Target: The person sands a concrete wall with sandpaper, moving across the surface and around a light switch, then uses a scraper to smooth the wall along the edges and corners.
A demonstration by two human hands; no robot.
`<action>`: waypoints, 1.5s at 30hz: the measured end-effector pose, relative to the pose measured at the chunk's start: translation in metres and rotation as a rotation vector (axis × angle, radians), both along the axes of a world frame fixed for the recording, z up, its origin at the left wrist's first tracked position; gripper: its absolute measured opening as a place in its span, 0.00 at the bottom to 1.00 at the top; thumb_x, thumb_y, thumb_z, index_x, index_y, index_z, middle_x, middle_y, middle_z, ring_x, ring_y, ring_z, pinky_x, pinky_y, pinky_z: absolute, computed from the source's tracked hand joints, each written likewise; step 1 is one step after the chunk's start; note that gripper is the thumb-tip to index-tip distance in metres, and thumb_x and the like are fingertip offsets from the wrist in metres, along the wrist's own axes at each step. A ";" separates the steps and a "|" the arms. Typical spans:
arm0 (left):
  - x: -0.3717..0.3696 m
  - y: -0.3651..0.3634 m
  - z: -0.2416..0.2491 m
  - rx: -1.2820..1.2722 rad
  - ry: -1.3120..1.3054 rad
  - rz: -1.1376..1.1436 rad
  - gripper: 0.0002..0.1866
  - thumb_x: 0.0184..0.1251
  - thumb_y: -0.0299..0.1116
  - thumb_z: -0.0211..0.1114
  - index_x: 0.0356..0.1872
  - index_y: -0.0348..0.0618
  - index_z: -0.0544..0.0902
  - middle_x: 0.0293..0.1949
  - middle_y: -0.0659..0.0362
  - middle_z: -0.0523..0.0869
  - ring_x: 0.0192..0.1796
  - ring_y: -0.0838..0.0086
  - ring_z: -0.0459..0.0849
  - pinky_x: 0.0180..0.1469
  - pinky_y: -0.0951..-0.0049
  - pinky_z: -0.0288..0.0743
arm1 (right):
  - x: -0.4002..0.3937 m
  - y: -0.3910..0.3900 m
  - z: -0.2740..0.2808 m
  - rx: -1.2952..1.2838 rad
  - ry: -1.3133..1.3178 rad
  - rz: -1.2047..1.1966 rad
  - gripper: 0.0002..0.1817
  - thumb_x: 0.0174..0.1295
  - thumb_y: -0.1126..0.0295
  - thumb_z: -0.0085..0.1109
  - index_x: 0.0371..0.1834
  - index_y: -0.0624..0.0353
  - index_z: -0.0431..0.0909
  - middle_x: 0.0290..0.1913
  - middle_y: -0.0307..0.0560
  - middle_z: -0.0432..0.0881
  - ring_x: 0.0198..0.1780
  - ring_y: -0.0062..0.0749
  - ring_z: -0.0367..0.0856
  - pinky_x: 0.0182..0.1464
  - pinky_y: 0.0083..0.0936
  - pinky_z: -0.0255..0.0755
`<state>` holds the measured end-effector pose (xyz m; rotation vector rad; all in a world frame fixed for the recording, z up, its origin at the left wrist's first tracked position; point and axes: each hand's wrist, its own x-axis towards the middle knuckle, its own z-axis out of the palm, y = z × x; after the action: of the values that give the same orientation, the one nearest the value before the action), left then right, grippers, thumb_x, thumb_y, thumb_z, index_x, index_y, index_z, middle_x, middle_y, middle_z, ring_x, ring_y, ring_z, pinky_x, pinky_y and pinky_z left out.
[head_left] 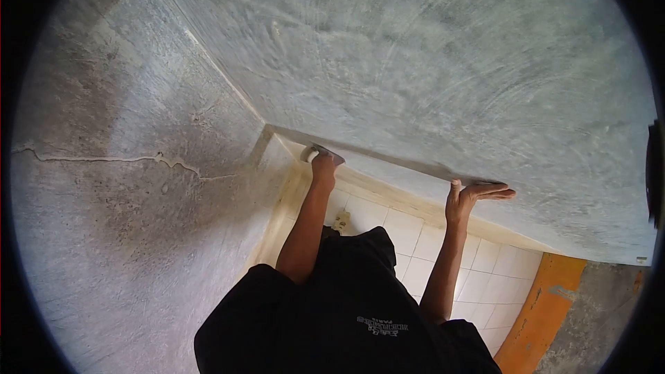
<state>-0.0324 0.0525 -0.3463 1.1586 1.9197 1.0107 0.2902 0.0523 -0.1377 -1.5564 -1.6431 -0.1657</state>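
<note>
While the camera looks along both arms, the left hand (323, 168) is up in the corner where the two grey plastered walls meet. Its fingers are wrapped tight around a small tool (320, 154). It looks like a little trowel with a pale handle, but it's tiny and half hidden by the hand, so don't quote me. The tool sits right on the lower edge of the big plastered wall (429, 62), just above the cream border strip (388, 194).

The right hand (476, 194) is well apart from it, further along the same edge. It holds nothing: fingers straight and close together, laid flat against the plaster, thumb sticking out to the side.

The side wall (125, 221) has a long thin crack (104, 159) running across it, plus some dark staining. Below the hands there are white tiles (409, 235) with a small pale fitting (341, 221) on them, and an orange band (540, 312) off to the right. A black shirt (346, 312) fills the bottom.
</note>
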 end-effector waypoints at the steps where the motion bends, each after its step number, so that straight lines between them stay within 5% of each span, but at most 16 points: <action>1: -0.004 0.004 -0.029 0.070 -0.107 0.063 0.17 0.64 0.36 0.68 0.48 0.34 0.83 0.49 0.48 0.85 0.56 0.61 0.82 0.59 0.71 0.76 | -0.001 -0.001 0.000 -0.003 0.001 0.004 0.68 0.60 0.33 0.54 0.71 0.67 0.08 0.70 0.77 0.05 0.72 0.69 0.02 0.67 0.69 0.08; 4: -0.007 0.006 -0.037 0.004 -0.159 0.099 0.16 0.65 0.34 0.66 0.49 0.33 0.82 0.48 0.49 0.85 0.54 0.61 0.83 0.59 0.70 0.76 | 0.000 -0.001 0.000 -0.006 -0.003 0.012 0.65 0.63 0.35 0.50 0.71 0.67 0.09 0.71 0.79 0.08 0.73 0.70 0.06 0.68 0.68 0.09; 6: -0.004 0.007 -0.015 -0.022 -0.430 0.244 0.15 0.67 0.30 0.62 0.51 0.33 0.80 0.49 0.49 0.84 0.51 0.61 0.83 0.58 0.67 0.76 | 0.003 0.000 0.000 0.000 -0.007 0.015 0.64 0.64 0.35 0.49 0.71 0.67 0.09 0.71 0.79 0.08 0.74 0.70 0.06 0.68 0.68 0.09; 8: 0.006 0.011 0.022 0.064 -1.029 0.549 0.15 0.68 0.26 0.57 0.54 0.32 0.77 0.49 0.51 0.82 0.49 0.63 0.83 0.57 0.65 0.77 | 0.004 0.002 0.000 0.010 -0.015 0.020 0.64 0.64 0.35 0.49 0.71 0.67 0.09 0.71 0.78 0.08 0.74 0.70 0.06 0.68 0.67 0.09; 11: 0.009 0.012 0.045 0.154 -0.910 0.542 0.13 0.63 0.24 0.49 0.44 0.32 0.79 0.38 0.58 0.79 0.39 0.73 0.78 0.43 0.72 0.74 | 0.004 0.000 -0.001 0.010 -0.021 0.034 0.64 0.64 0.35 0.49 0.71 0.67 0.09 0.71 0.78 0.07 0.73 0.69 0.05 0.68 0.67 0.08; 18: 0.002 0.022 -0.005 0.288 -0.725 0.670 0.13 0.61 0.24 0.48 0.41 0.31 0.80 0.37 0.56 0.81 0.38 0.72 0.79 0.42 0.72 0.73 | 0.001 0.002 -0.003 0.011 -0.019 0.068 0.64 0.64 0.35 0.49 0.71 0.67 0.09 0.70 0.76 0.05 0.73 0.68 0.03 0.67 0.67 0.07; 21: -0.009 0.013 0.034 0.187 -0.684 0.498 0.12 0.63 0.25 0.49 0.39 0.31 0.80 0.35 0.56 0.81 0.36 0.72 0.78 0.41 0.73 0.73 | 0.003 0.001 -0.003 0.016 -0.024 0.069 0.64 0.64 0.35 0.49 0.71 0.67 0.09 0.70 0.76 0.04 0.72 0.68 0.02 0.67 0.67 0.07; 22: -0.012 0.013 0.035 0.212 -0.706 0.504 0.21 0.58 0.19 0.47 0.52 0.28 0.77 0.45 0.55 0.81 0.45 0.70 0.81 0.49 0.74 0.75 | 0.003 0.001 -0.003 0.016 -0.027 0.068 0.64 0.65 0.35 0.49 0.71 0.67 0.09 0.70 0.76 0.04 0.72 0.68 0.02 0.67 0.67 0.07; 25: -0.026 0.016 0.027 0.036 -0.663 0.486 0.21 0.58 0.18 0.44 0.51 0.27 0.78 0.44 0.55 0.82 0.46 0.70 0.82 0.51 0.75 0.75 | 0.005 0.002 -0.002 0.026 -0.033 0.056 0.64 0.65 0.35 0.49 0.71 0.67 0.09 0.70 0.75 0.03 0.72 0.67 0.01 0.67 0.66 0.06; 30: -0.043 0.013 0.007 0.234 -0.717 0.526 0.14 0.65 0.23 0.48 0.46 0.29 0.79 0.41 0.57 0.82 0.42 0.72 0.81 0.46 0.74 0.74 | 0.006 0.004 0.000 0.038 -0.055 0.043 0.64 0.65 0.35 0.49 0.71 0.67 0.09 0.69 0.74 0.02 0.71 0.67 0.00 0.67 0.66 0.05; 35: -0.050 0.006 0.053 0.328 -0.892 0.593 0.14 0.66 0.22 0.49 0.48 0.30 0.80 0.42 0.57 0.82 0.41 0.72 0.81 0.46 0.75 0.75 | 0.014 0.005 -0.005 0.024 -0.099 0.030 0.65 0.64 0.33 0.48 0.71 0.66 0.09 0.69 0.73 0.00 0.70 0.67 -0.03 0.64 0.70 0.04; 39: -0.063 0.016 0.003 0.306 -0.800 0.562 0.15 0.66 0.24 0.50 0.49 0.31 0.80 0.42 0.58 0.82 0.40 0.72 0.80 0.47 0.77 0.72 | 0.014 0.006 -0.006 0.021 -0.103 0.034 0.65 0.63 0.31 0.47 0.71 0.66 0.09 0.68 0.72 -0.01 0.69 0.67 -0.05 0.63 0.71 0.02; 45: -0.048 0.008 0.041 0.274 -0.528 0.511 0.16 0.67 0.27 0.49 0.49 0.31 0.80 0.38 0.58 0.82 0.39 0.73 0.78 0.47 0.75 0.71 | 0.013 0.003 -0.004 -0.006 -0.110 0.036 0.65 0.64 0.33 0.48 0.69 0.66 0.06 0.68 0.77 0.01 0.69 0.68 -0.04 0.63 0.71 0.03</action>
<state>-0.0801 0.0606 -0.3051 0.4474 1.6959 1.6990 0.3028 0.0556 -0.1413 -1.5449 -1.7568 -0.2316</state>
